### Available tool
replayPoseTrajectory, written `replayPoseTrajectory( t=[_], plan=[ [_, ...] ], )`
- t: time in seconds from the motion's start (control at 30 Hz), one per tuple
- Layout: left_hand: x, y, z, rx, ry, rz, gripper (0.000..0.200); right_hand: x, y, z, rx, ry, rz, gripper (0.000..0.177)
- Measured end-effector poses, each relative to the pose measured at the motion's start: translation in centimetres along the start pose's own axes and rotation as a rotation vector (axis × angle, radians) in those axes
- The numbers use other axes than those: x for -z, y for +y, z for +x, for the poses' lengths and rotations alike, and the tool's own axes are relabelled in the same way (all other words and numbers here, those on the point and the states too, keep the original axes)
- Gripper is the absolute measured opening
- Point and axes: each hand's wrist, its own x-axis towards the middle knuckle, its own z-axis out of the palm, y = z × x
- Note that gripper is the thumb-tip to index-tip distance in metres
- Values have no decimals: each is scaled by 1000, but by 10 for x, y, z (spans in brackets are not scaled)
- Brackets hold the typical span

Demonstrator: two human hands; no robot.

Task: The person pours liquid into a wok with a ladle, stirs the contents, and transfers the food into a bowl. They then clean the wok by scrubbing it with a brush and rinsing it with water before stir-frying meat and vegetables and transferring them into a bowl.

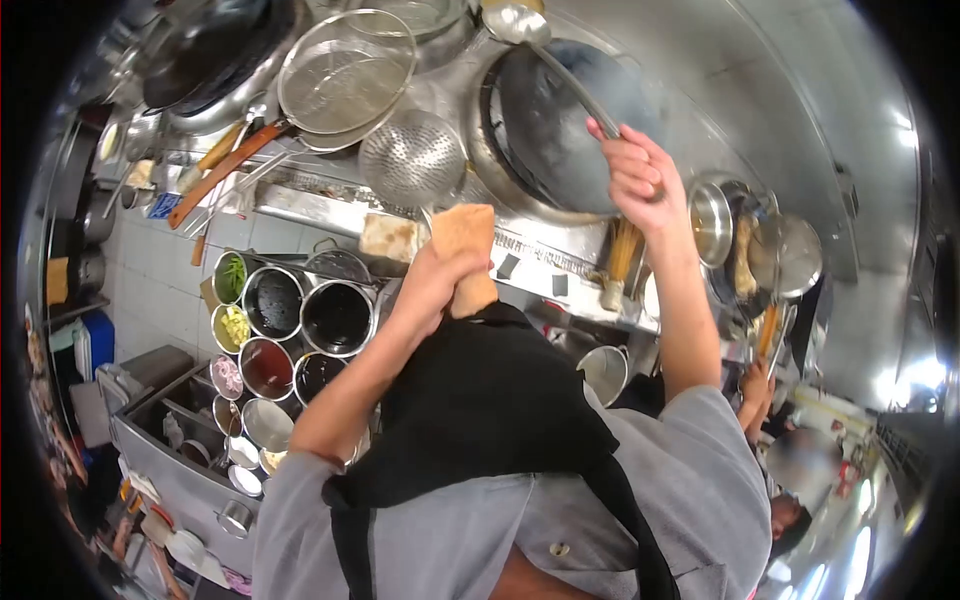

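My right hand (640, 180) is closed around the long handle of a metal ladle (515, 22), whose bowl rests at the far rim of a dark steaming wok (560, 120). An orange folded cloth (465, 235) is gripped in my left hand (435, 285), just in front of the wok's near rim and above my black apron (480, 400). Both arms reach out from grey sleeves.
A mesh strainer (345, 75) and a perforated skimmer (412, 158) lie left of the wok, beside a second wok (215, 50). Several round seasoning pots (335, 318) stand at the lower left. A bamboo brush (620, 255) and small pans (712, 220) are on the right. Another person (790, 500) works at the lower right.
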Motion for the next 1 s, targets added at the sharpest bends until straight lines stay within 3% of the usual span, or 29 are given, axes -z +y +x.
replayPoseTrajectory(
  t=[0.13,0.2,0.27,0.3,0.33,0.37,0.4,0.43,0.47,0.5,0.53,0.6,0.73,0.87,1.0],
  plan=[
    [-11,-45,65,6,-92,243,40,24,-2,-71,55,204,-210,30],
    [-29,-59,78,-44,-98,363,41,38,0,-97,31,483,-466,28],
    [-46,-67,90,-455,-115,813,39,50,3,-116,40,597,-565,27],
    [-51,-70,98,-608,-169,976,39,52,7,-125,56,695,-821,28],
    [-56,-74,108,-607,-178,977,39,55,10,-132,69,790,-1077,29],
    [-61,-80,119,-828,-178,1087,39,62,7,-141,22,854,-1260,33],
    [-63,-87,133,-1055,-178,1193,40,59,7,-149,28,855,-1254,33],
    [-63,-92,147,-1137,-158,1227,37,53,9,-157,-53,919,-1554,33],
    [-66,-90,153,-1141,-164,1229,37,49,9,-165,-141,974,-1856,34],
    [-68,-89,158,-1029,-213,1294,34,64,8,-172,-25,943,-2182,33],
    [-71,-88,161,-914,-259,1354,32,72,7,-171,-19,944,-2182,33],
    [-73,-88,160,-920,-230,1372,28,89,9,-163,26,935,-2639,32],
    [-70,-86,165,-890,-228,1390,27,124,-17,-122,70,1040,-2549,32],
    [-72,-88,167,-888,-197,1378,25,101,-8,-147,-57,954,-2601,32],
    [-75,-90,167,-834,-209,1375,27,133,-20,-135,14,1003,-2556,33]
  ],
)
